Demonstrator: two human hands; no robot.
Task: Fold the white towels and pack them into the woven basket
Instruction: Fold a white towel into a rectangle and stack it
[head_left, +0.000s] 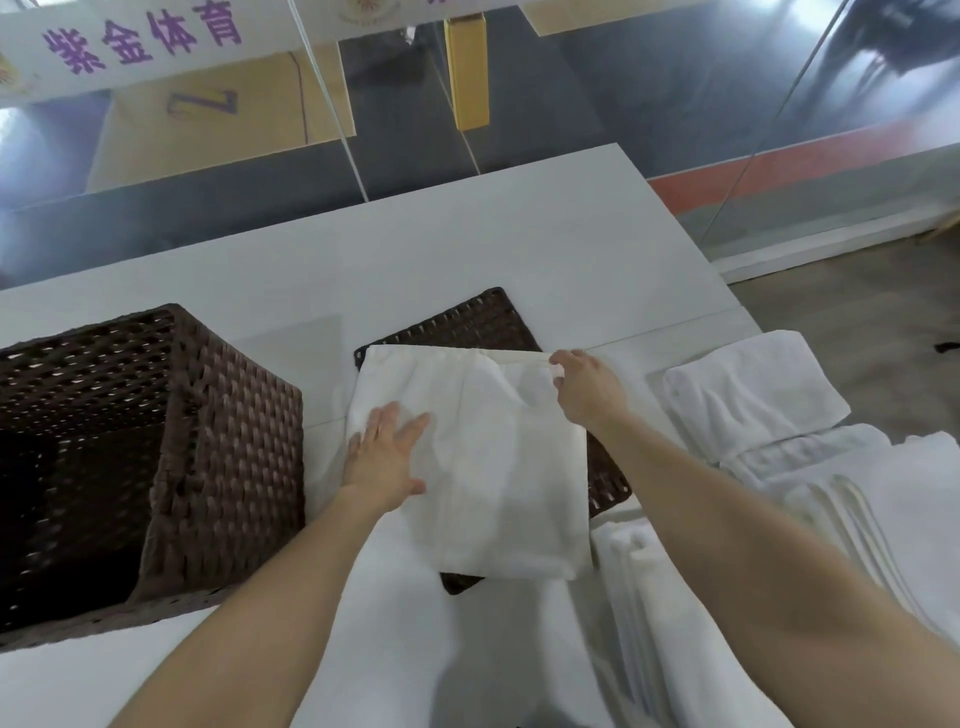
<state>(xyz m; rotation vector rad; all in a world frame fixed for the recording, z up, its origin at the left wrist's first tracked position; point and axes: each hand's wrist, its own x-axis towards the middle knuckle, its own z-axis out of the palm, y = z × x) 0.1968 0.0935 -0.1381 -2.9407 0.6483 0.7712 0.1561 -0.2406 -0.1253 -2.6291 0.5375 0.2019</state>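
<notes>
A white towel (498, 467) lies partly folded on a flat brown woven lid (467, 322) in the middle of the white table. My left hand (387, 457) presses flat on the towel's left side, fingers spread. My right hand (584, 384) pinches the towel's far right corner. The deep brown woven basket (208, 467) stands at the left, its dark inside showing no towels from here.
A folded white towel (753, 395) lies at the right, with a heap of more white towels (857, 493) in front of it. The white table (467, 244) ends at a glass wall behind, and its right edge drops to the floor.
</notes>
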